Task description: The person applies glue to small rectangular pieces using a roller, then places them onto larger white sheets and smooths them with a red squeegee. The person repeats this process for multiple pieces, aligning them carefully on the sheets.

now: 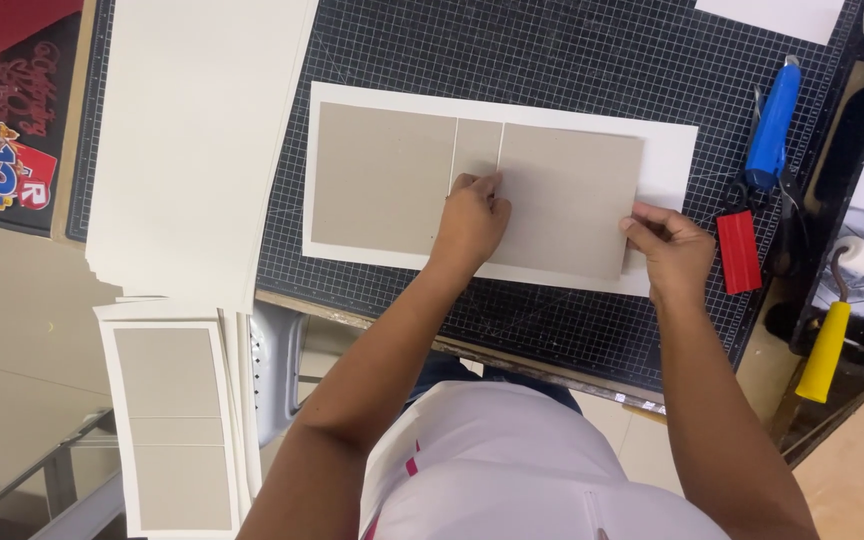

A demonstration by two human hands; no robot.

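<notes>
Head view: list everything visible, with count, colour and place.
Cutting mat: one, black gridded, centre.
White sheet: one, on mat.
Grey boards: three, on white sheet.
White sheet stack: one, left.
Finished panels: stack, white and grey, lower left.
Blue tool: one, right.
Red scraper: one, right.
Roller: one, yellow handle, far right.
Left hand: on middle seam.
Right hand: at the right board's edge.

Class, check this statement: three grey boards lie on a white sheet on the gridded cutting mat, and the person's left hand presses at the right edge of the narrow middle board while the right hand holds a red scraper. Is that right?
Not quite. In the head view the right hand grips the right edge of the large grey board; the red scraper lies untouched on the mat. The rest holds: the left hand presses beside the narrow middle board.
</notes>
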